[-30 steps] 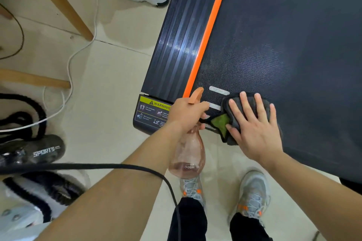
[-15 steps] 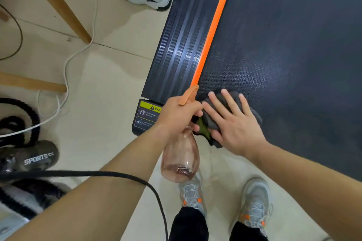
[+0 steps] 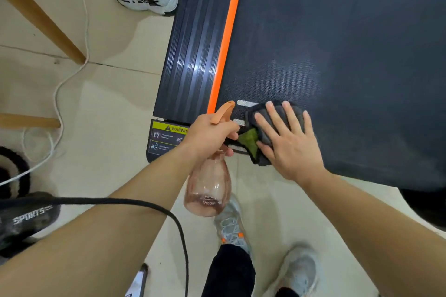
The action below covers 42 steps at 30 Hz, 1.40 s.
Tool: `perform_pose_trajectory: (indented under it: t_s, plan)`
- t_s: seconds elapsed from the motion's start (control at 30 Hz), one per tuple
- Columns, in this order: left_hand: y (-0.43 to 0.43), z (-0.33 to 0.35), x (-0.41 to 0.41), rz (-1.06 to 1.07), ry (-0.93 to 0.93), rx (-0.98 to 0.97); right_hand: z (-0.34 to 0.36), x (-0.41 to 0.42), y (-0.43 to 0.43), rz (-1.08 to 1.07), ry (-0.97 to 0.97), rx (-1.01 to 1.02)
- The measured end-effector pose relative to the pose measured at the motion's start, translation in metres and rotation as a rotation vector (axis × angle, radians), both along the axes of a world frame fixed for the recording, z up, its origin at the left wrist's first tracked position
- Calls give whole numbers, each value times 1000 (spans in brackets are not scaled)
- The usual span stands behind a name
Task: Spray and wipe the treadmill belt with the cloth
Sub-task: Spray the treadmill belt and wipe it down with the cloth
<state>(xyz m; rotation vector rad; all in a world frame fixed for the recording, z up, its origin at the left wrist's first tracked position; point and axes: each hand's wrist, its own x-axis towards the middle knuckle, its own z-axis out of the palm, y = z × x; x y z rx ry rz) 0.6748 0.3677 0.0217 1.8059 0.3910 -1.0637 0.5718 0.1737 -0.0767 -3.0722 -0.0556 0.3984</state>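
Pressing the cloth flat on the treadmill belt with the right hand, fingers spread and straight, just right of the orange stripe at its near end. Has slid it back rightward since 0.5 s ago, uncovering the white marks beside the stripe. Reads as a to-and-fro wiping stroke on this corner, with most of the belt likely yet to do. Gripping the spray bottle by the neck in the left hand, just left of the cloth, at the stripe's near end, nozzle aimed up the belt. Hands close together, not touching.
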Motion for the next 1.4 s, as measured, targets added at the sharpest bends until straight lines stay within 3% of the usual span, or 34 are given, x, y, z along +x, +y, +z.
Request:
perform_pose_trajectory:
  t_s: [0.1, 0.3, 0.6, 1.0, 1.17, 1.4]
  plan:
    - [-5, 5, -16, -43, 4, -3, 2, -39, -49, -59, 29, -41]
    - [-22, -3, -56, -162, -39, -11, 1, -81, -108, -481, 25, 0]
    - [-55, -27, -103, -173, 20, -68, -20, -87, -110, -468, -214, -1]
    - [-38, -61, -113, -296, -95, -65, -37, -89, -107, -482, -463, -11]
    - [-27, -68, -126, -240, -111, -53, -45, -105, -68, -765, -556, 52]
    - [-26, -69, -124, -275, -169, -45, -66, -120, -47, -736, -633, 39]
